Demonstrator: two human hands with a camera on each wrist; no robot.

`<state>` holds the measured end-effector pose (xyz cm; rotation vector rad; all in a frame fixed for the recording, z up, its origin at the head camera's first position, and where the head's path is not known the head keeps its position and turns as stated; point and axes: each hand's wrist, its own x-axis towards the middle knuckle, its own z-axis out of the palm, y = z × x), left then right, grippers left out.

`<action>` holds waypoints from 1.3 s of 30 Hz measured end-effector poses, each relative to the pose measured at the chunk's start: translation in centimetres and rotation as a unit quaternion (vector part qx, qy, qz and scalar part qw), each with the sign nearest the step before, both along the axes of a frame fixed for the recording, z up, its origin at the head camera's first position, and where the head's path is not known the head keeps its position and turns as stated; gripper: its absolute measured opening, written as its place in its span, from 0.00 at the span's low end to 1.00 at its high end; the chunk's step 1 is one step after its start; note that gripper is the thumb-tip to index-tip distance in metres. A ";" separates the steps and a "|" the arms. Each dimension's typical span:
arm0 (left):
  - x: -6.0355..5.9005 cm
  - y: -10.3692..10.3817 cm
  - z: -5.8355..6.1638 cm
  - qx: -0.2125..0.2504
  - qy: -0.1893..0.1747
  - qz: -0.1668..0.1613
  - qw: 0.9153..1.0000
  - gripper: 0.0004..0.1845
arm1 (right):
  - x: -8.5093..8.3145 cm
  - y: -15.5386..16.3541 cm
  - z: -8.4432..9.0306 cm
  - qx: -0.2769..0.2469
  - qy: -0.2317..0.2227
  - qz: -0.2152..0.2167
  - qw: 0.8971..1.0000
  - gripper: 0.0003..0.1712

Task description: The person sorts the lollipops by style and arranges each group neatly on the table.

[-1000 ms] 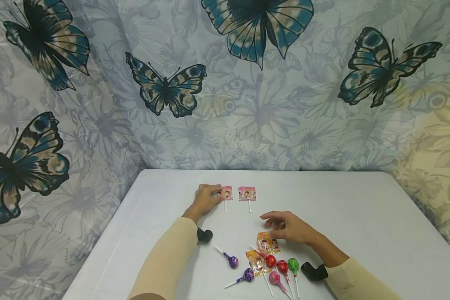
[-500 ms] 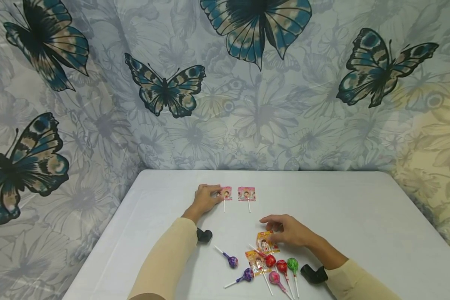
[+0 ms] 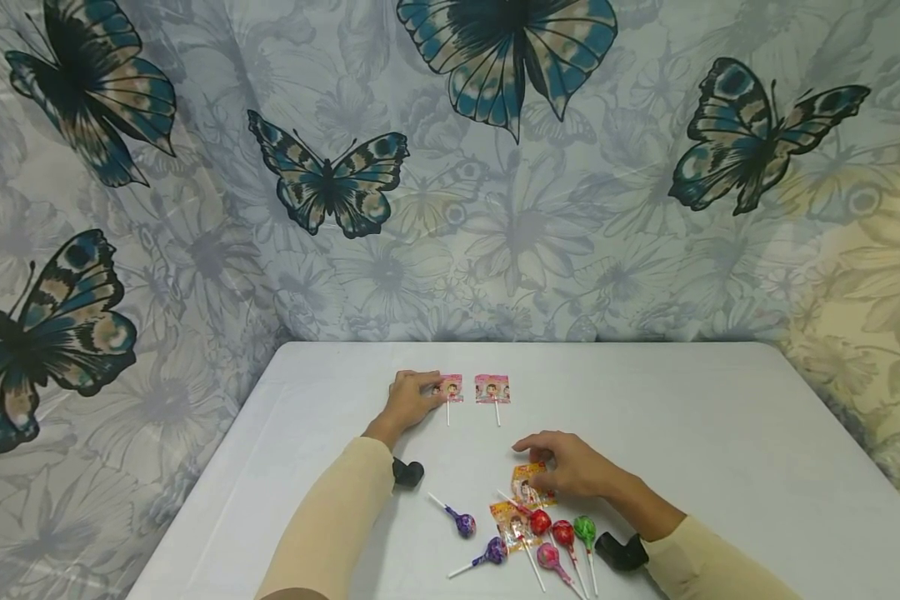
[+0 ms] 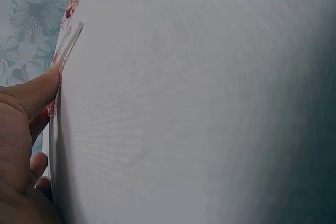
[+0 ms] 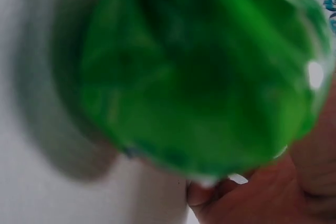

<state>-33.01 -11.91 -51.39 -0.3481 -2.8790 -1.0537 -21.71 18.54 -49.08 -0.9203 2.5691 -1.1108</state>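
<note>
My left hand lies on the white table with its fingertips against a pink flat lollipop. In the left wrist view a straight finger touches its white stick. A second pink flat lollipop lies just right of it. My right hand hovers low over an orange flat lollipop, its bent fingertips at the wrapper's upper edge and its thumb stretched left, off the wrapper. In the right wrist view a blurred green lollipop fills the frame.
Near the front edge lie another orange flat lollipop, two purple round lollipops, two red ones, a green one and a pink one. A butterfly-print curtain hangs behind the table.
My right hand has sunk a little and drawn back onto the orange flat lollipop. The left hand has stayed on the pink lollipop.
</note>
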 end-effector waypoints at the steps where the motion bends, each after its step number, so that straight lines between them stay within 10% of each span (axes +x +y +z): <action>1: 0.0 0.0 0.0 0.000 -0.001 0.001 1.000 0.20 | 0.0 -0.1 0.0 0.002 0.001 0.000 1.000 0.26; 39: 0.2 0.0 0.1 0.034 -0.011 0.002 0.999 0.20 | 0.4 -0.9 0.8 0.029 0.006 -0.027 0.999 0.12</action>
